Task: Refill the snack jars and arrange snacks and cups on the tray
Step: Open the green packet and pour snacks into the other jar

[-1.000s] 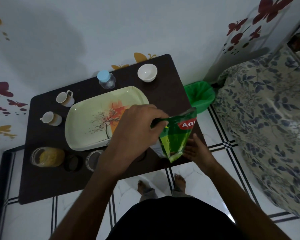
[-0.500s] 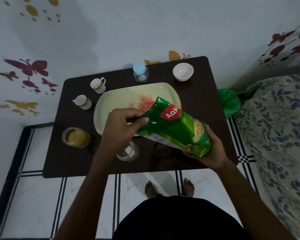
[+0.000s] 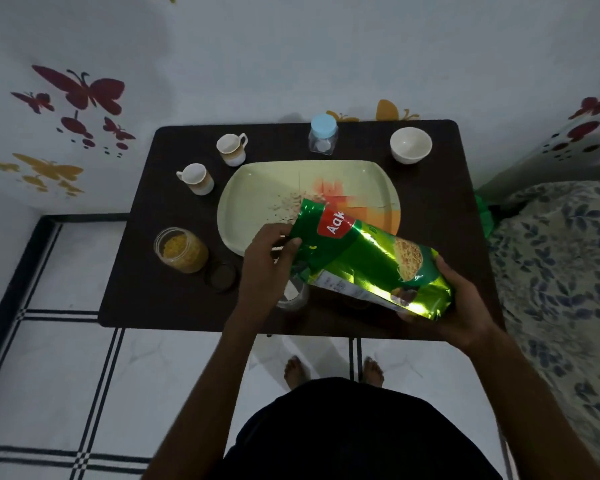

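A shiny green snack packet [image 3: 364, 258] is held tilted over the near side of the dark table [image 3: 146, 292]. My left hand [image 3: 264, 268] grips its upper end at the left and my right hand [image 3: 454, 306] cups its bottom end. Just under the packet's left end stands an open clear jar [image 3: 293, 295], partly hidden by my left hand. A pale green tray [image 3: 257, 199] with an orange tree print lies in the middle of the table. An open jar of yellow snack [image 3: 182, 249] stands at the left with a dark lid [image 3: 221, 277] beside it.
Two small cups [image 3: 232, 148] [image 3: 196, 178] stand left of the tray. A blue-lidded clear jar [image 3: 323, 133] and a white bowl [image 3: 410, 144] are at the back. A floral bed cover [image 3: 561, 271] and a green bin liner [image 3: 484, 216] lie to the right.
The packet has been lifted from hanging upright at the table's right front edge and laid over on a slant, with its top toward the open jar; my right hand now cups its bottom.
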`<control>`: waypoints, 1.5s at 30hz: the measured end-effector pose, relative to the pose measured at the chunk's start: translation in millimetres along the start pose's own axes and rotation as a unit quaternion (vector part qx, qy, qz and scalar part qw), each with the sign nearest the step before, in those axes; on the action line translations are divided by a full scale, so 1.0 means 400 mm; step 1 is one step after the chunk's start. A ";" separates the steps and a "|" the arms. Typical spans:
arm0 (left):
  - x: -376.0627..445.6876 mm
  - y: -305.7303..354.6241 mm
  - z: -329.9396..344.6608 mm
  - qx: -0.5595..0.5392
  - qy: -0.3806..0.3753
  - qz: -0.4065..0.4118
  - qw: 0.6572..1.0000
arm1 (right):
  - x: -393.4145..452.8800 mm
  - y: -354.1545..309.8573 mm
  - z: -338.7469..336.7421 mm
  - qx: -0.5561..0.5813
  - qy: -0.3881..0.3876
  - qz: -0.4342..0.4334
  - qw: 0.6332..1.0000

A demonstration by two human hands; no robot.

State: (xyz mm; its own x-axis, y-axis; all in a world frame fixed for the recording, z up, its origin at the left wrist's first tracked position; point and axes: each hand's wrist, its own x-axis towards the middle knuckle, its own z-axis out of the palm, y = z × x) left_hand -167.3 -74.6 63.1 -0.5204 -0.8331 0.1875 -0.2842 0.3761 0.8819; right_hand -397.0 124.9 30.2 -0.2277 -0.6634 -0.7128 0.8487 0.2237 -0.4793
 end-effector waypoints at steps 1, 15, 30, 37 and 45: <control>-0.003 0.001 0.004 0.016 0.002 0.043 0.999 | 0.000 0.002 0.006 0.002 -0.001 0.009 1.000; 0.048 0.055 -0.009 0.104 -0.070 0.185 0.975 | -0.006 -0.006 0.032 0.015 -0.001 0.052 0.999; -0.022 -0.074 -0.042 -0.057 0.018 -0.103 0.993 | -0.007 -0.075 0.095 -0.157 0.027 -0.098 0.982; -0.074 -0.071 -0.033 -0.163 0.028 -0.190 0.968 | -0.017 -0.111 0.128 -0.252 0.025 -0.139 0.957; -0.096 -0.099 -0.022 -0.264 0.030 -0.218 0.939 | -0.003 -0.106 0.158 -0.288 0.036 -0.172 0.941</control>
State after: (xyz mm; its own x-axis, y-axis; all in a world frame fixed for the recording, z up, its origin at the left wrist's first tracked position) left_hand -129.1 -61.1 24.9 -0.3970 -0.8881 -0.2315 -0.0126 -0.2470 0.9689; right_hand -402.5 71.1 83.8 -0.4909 -0.7220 -0.4876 0.3237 0.3684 -0.8715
